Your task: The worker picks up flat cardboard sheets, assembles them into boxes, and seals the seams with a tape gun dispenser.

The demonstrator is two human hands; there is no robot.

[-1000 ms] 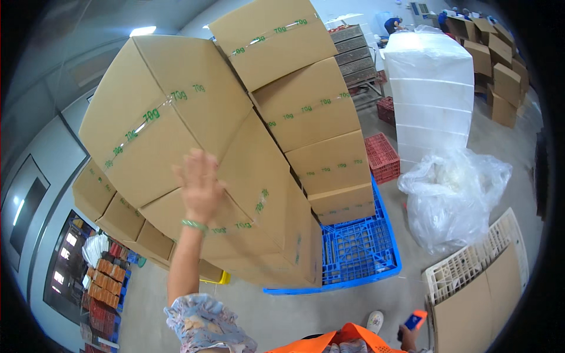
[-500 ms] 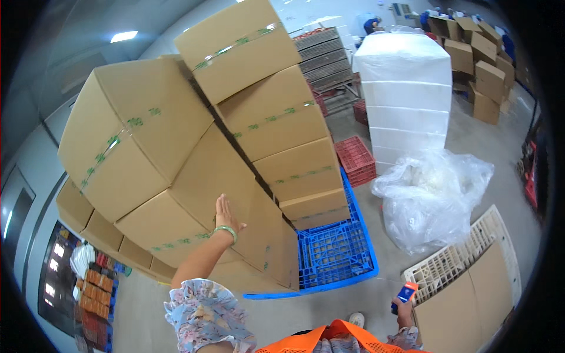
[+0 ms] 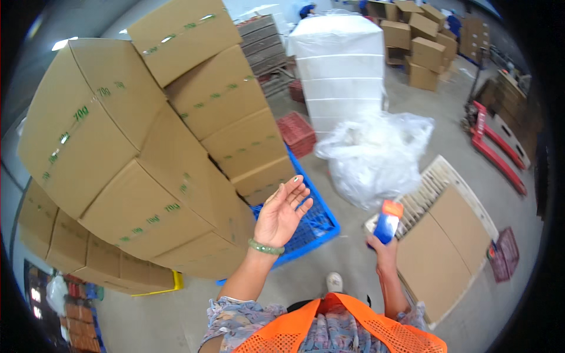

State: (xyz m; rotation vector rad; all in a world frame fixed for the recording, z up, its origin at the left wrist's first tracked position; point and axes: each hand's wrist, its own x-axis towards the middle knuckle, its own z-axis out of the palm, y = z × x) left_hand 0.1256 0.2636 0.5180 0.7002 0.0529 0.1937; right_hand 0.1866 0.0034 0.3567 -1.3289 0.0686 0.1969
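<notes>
Right grip closed on a blue-and-orange item beside stacked cartons

The blue-and-orange item (image 3: 386, 226) stands out from the right grip (image 3: 384, 248), over the near end of a white slatted pallet (image 3: 484, 219) bearing flat cardboard (image 3: 450, 232). That grip is wrapped around its blue lower end, the orange end pointing away from the body. It looks light and stiff, with smooth sides that could slip a little; the blue body seems the best place to hold it.

The left grip (image 3: 281, 216) holds nothing: fingers parted and slightly curled, palm turned up, in front of the blue pallet (image 3: 331, 225) and near the front carton stack (image 3: 147, 203). These cartons are probably bulky and fairly stiff, best taken with 2 hands under opposite lower edges, though their weight cannot be told.

Behind them, 4 cartons show in the rear column (image 3: 218, 91). The taped cartons look closed, contents hidden. A clear plastic bag (image 3: 376, 156) bulges with something whitish, too blurred to identify. What the red crate (image 3: 297, 134) holds cannot be made out.
</notes>
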